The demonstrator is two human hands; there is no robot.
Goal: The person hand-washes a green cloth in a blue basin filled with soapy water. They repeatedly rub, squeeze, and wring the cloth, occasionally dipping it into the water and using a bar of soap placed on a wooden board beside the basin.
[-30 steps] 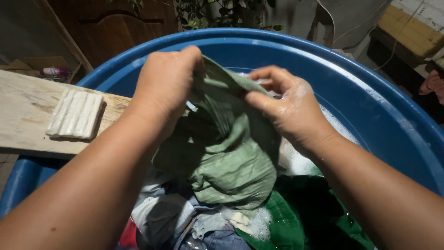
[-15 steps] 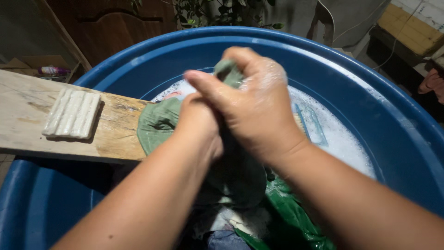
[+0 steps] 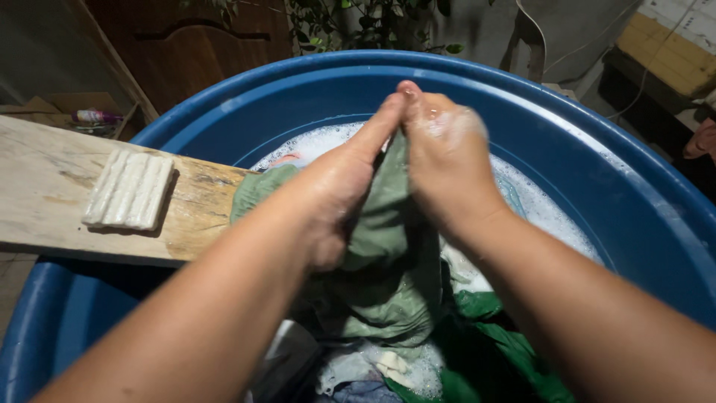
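A rough wooden plank (image 3: pixel 45 194) lies over the left rim of the big blue plastic tub (image 3: pixel 634 216), carrying a ridged pale bar of soap (image 3: pixel 128 189) near its middle. Behind stand a dark wooden door (image 3: pixel 194 45) and leafy plant (image 3: pixel 358 22). My left hand (image 3: pixel 339 186) and sudsy right hand (image 3: pixel 444 157) press together, pinching the wet green cloth (image 3: pixel 388 246) between them over foamy water (image 3: pixel 537 209) and soaking clothes (image 3: pixel 358 373).

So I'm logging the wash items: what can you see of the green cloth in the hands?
The green cloth looks like wet, wrinkled woven fabric, pale olive. It is bunched between the left hand and the soapy right hand, hanging down onto other laundry inside the blue tub, one edge lying over the wooden board.
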